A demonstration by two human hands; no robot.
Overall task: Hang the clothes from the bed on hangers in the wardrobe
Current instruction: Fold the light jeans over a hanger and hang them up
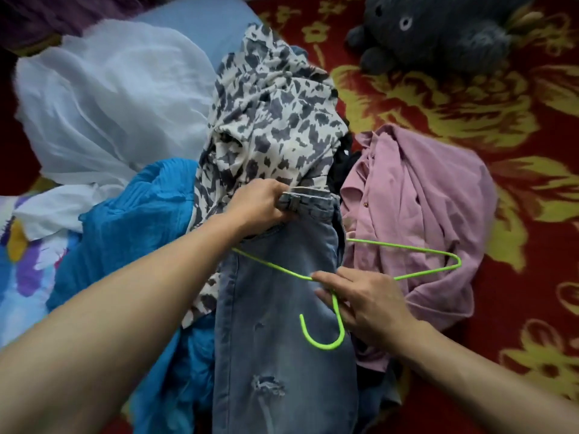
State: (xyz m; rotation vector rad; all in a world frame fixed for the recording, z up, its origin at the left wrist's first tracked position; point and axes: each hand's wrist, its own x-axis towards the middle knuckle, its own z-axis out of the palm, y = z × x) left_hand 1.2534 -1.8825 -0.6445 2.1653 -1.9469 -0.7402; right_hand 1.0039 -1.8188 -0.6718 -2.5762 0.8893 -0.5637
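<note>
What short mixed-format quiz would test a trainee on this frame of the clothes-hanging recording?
1. True or false: the left hand grips the waistband of the jeans.
2. Multiple choice: where does the right hand hold the green hanger?
A) at its neck, just above the hook
B) at its far corner
C) nowhere; the hanger lies loose
3. Short answer: what colour is the shirt lying under the hanger's far corner?

Key: 1 true; 2 A; 3 pink.
</note>
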